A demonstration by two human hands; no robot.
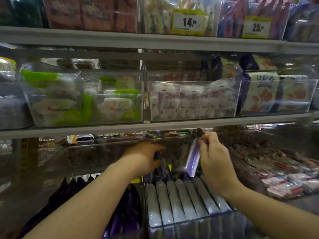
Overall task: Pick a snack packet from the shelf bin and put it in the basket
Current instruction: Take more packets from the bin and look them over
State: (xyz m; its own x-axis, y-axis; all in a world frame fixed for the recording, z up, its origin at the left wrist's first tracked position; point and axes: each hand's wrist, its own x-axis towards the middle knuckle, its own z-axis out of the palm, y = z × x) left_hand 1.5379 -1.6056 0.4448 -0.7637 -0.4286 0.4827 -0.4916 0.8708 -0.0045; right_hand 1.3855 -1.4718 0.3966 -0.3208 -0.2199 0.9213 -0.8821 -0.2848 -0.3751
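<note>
A clear shelf bin on the lowest shelf holds a row of several white and purple snack packets standing on edge. My right hand pinches the top of one purple and white packet and holds it lifted above the row, tilted. My left hand reaches into the back of the same bin, its fingers closed around a dark purple packet there. No basket is in view.
Dark purple packets fill the bin to the left. Red and white packets lie in the bin to the right. The shelf edge runs just above my hands, with clear bins of green, white and cream packets on it.
</note>
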